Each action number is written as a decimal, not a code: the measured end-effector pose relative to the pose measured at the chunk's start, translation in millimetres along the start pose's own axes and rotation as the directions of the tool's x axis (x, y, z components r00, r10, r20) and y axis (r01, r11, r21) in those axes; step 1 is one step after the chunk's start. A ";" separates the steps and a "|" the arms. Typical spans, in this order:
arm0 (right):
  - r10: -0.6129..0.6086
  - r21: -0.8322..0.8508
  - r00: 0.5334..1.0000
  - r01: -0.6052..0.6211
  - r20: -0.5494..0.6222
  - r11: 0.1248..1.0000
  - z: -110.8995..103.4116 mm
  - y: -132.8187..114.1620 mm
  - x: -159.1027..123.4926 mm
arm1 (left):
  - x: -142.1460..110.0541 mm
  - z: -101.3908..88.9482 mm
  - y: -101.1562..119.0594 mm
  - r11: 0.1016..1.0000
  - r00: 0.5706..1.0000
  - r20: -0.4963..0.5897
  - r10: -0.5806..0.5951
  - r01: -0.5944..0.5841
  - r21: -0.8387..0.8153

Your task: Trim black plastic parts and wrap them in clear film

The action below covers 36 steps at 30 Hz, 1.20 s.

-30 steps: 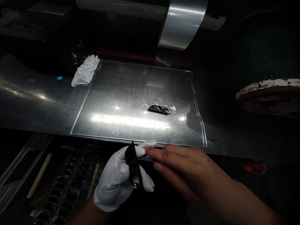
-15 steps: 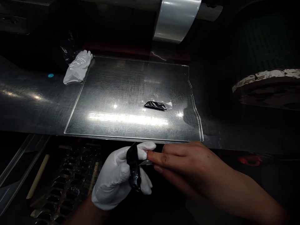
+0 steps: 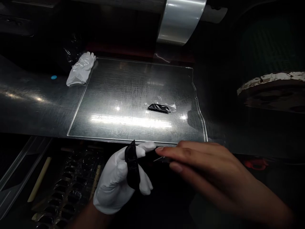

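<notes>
My left hand (image 3: 116, 181), in a white glove, grips a glossy black curved plastic part (image 3: 132, 165) between thumb and fingers, upright just below the table's front edge. To its right is my bare right hand (image 3: 205, 168), thumb and fingers closed together. A thin, pointed blade-like piece (image 3: 159, 159) juts from between them; most of it is hidden in the hand. The right fingertips are close to the gloved fingertips, apart from the black part. A similar black part (image 3: 159, 108) under clear film lies on the glass sheet (image 3: 133, 89).
A white glove (image 3: 81, 70) lies at the sheet's left corner. A roll of clear film (image 3: 181, 22) hangs at the back. Lower left, a tray (image 3: 62, 190) holds several black parts. A red-handled tool (image 3: 256, 163) is at right, below a dark round container (image 3: 271, 79).
My right hand has drawn back to the right, taking the blade-like piece away from the black part. My left hand has turned the part, showing its darker face.
</notes>
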State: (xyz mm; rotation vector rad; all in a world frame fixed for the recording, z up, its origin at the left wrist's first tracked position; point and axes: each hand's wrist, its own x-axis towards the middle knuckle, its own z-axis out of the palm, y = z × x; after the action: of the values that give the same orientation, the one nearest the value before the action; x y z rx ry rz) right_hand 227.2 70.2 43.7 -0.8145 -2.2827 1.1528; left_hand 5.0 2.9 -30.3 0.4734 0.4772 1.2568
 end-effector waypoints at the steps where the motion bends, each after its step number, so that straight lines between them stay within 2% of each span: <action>1: -0.006 -0.005 1.000 0.006 -0.014 1.000 -0.1 -0.8 0.0 | 0.4 -0.3 -0.5 1.000 1.000 0.009 0.008 -0.008 0.004; 5: 0.015 -0.025 0.999 -0.013 0.052 1.000 6.8 -6.0 3.1 | 1.1 0.8 -2.4 0.999 0.999 0.024 0.039 -0.038 -0.017; 8: 0.049 -0.097 0.995 -0.041 0.082 0.994 13.7 -8.4 5.0 | 0.1 3.7 -1.8 0.999 0.999 0.038 0.014 -0.012 -0.036; 17: 0.033 -0.244 0.995 -0.009 0.093 0.970 12.0 -7.4 6.6 | -4.8 4.0 -2.2 0.998 0.998 0.008 -0.057 0.057 -0.029; 25: 0.033 -0.350 0.998 -0.010 0.061 0.937 14.3 -4.0 5.0 | -5.1 3.0 -2.9 0.995 0.996 0.003 -0.085 0.085 0.059; 28: 0.025 -0.337 0.998 -0.007 0.050 0.941 13.2 -0.3 4.1 | -5.4 5.1 -4.7 0.997 0.998 0.020 -0.052 0.051 0.059; 32: 0.035 -0.236 0.996 -0.014 0.084 0.972 8.6 -1.8 3.9 | -4.5 9.6 -5.9 1.000 1.000 -0.003 0.003 -0.003 -0.014; 36: 0.056 -0.201 0.993 -0.033 0.108 0.979 5.7 -7.5 3.5 | -3.5 13.1 -5.7 0.998 0.999 -0.010 -0.035 0.035 -0.059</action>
State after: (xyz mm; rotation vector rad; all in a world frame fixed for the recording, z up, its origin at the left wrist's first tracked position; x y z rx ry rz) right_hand 218.9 65.8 47.2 -0.8992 -2.5159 1.0249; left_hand 16.3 -2.8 -22.7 0.4072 0.4552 1.2370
